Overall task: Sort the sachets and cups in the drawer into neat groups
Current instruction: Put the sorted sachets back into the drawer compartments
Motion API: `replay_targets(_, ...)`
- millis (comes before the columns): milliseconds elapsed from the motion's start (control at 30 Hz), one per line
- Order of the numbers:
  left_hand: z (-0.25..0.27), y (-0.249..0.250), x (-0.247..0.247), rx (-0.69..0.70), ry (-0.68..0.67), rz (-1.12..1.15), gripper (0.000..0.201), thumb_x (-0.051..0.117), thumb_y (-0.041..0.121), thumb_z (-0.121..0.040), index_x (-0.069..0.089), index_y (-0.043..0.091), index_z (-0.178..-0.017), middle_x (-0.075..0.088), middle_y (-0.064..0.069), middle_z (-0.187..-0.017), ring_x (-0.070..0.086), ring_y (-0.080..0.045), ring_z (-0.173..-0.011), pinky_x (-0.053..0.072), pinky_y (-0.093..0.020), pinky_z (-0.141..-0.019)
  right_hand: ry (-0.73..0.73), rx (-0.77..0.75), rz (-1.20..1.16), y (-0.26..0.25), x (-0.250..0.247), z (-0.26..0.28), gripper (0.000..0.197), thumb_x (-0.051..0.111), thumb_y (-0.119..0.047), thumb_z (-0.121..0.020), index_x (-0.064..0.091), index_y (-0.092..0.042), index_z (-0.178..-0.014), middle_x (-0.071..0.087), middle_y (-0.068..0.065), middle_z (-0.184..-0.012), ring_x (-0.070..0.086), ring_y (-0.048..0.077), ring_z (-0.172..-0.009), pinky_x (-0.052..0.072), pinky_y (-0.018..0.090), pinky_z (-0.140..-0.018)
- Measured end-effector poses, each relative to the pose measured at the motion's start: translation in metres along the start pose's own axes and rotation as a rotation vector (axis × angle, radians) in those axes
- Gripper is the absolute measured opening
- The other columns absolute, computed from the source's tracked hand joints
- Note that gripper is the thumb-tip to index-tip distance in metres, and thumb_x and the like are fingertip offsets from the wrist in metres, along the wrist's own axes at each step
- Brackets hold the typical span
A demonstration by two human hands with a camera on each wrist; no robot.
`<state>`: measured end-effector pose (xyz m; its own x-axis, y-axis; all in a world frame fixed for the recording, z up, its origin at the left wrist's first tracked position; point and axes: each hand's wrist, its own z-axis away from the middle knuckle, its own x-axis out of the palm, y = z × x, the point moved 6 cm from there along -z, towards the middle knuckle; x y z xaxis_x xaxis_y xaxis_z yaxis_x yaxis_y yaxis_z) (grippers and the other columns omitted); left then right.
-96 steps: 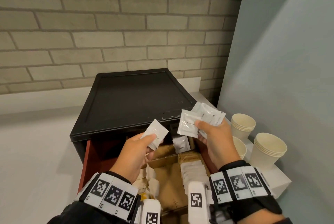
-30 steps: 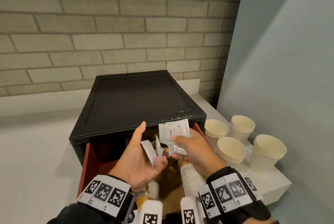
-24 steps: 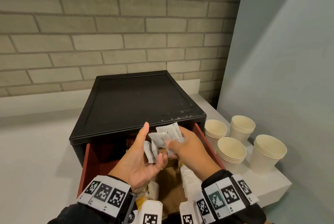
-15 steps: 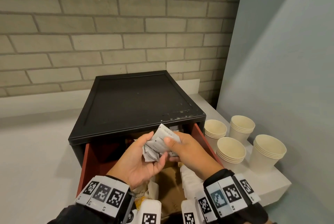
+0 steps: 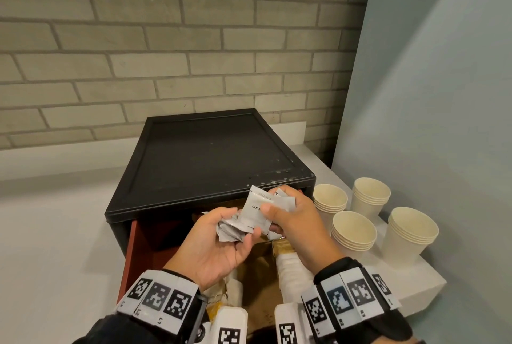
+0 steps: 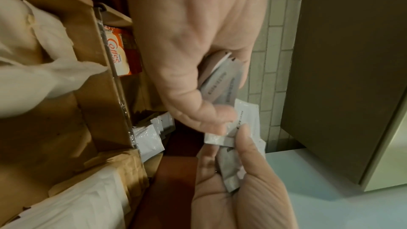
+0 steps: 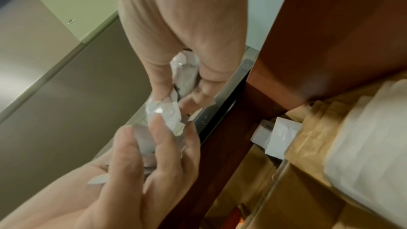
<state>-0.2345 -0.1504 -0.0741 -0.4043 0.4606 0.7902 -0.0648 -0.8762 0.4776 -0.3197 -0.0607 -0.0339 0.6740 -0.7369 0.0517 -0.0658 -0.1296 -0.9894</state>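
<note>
Above the open drawer my two hands meet. The left hand, palm up, curls its fingers and thumb round a few crumpled white sachets. Touching them from the right, the right hand pinches a fanned bundle of white sachets between thumb and fingers. In the left wrist view the right hand's sachets overlap the left hand's sachets. More white sachets lie in a drawer compartment below. Stacks of cream paper cups stand on the counter to the right.
A black cabinet top overhangs the drawer's back. Brown paper dividers, white napkins and an orange coffee-creamer sachet fill the drawer. A grey wall stands close on the right, a brick wall behind.
The right hand has brought its sachet bundle left to the left hand. The left hand's fingers have curled round its own sachets; both bundles now touch.
</note>
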Motion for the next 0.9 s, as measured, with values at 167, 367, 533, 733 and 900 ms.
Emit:
replay_targets(167, 0.000, -0.005, 0.007, -0.069, -0.098, -0.024, 0.049, 0.055, 0.035, -0.078, 0.061, 0.003, -0.114, 0.064, -0.020, -0.097, 0.066, -0.026, -0.077, 0.057, -0.030, -0.060, -0.038, -0.143, 0.106, -0.008, 0.006, -0.001, 0.024, 0.068, 0.002, -0.079, 0.060, -0.019, -0.070, 0.062, -0.010, -0.073, 0.064, 0.003, -0.071, 0.052, 0.014, -0.064)
replay_targets(367, 0.001, -0.001, 0.009, -0.010, -0.138, 0.000, 0.039, 0.048, 0.014, -0.083, 0.055, 0.002, -0.120, 0.062, -0.026, -0.105, 0.066, -0.025, -0.072, 0.057, -0.029, -0.050, -0.267, -0.125, 0.333, -0.001, 0.024, 0.008, 0.019, 0.072, -0.009, -0.078, 0.064, -0.026, -0.082, 0.065, -0.013, -0.087, 0.064, 0.009, -0.089, 0.054, 0.024, -0.082)
replay_targets(533, -0.003, 0.006, 0.000, 0.066, -0.069, -0.029, 0.057, 0.045, -0.006, -0.069, 0.054, 0.013, -0.123, 0.065, -0.022, -0.095, 0.066, -0.028, -0.074, 0.058, -0.032, -0.055, -0.122, 0.037, 0.024, -0.004, 0.005, 0.002, 0.034, 0.046, 0.008, -0.088, 0.060, -0.022, -0.083, 0.060, -0.007, -0.081, 0.061, 0.011, -0.079, 0.050, 0.024, -0.079)
replay_targets(733, -0.002, 0.008, -0.001, 0.160, -0.046, -0.131, 0.067, 0.053, -0.012, -0.064, 0.055, 0.015, -0.126, 0.060, -0.024, -0.121, 0.062, -0.032, -0.098, 0.058, -0.035, -0.064, -0.098, 0.088, -0.101, 0.002, 0.001, -0.001, 0.032, 0.053, -0.001, -0.089, 0.055, -0.032, -0.098, 0.065, -0.008, -0.098, 0.067, 0.015, -0.087, 0.055, 0.022, -0.063)
replay_targets(900, -0.001, 0.010, 0.001, 0.208, -0.059, -0.150, 0.055, 0.059, -0.006, -0.068, 0.059, 0.011, -0.120, 0.068, -0.020, -0.110, 0.062, -0.029, -0.098, 0.056, -0.033, -0.066, -0.027, 0.036, 0.061, 0.005, -0.006, -0.003, 0.025, 0.064, -0.015, -0.086, 0.052, -0.034, -0.097, 0.064, -0.006, -0.102, 0.066, 0.017, -0.090, 0.055, 0.022, -0.065)
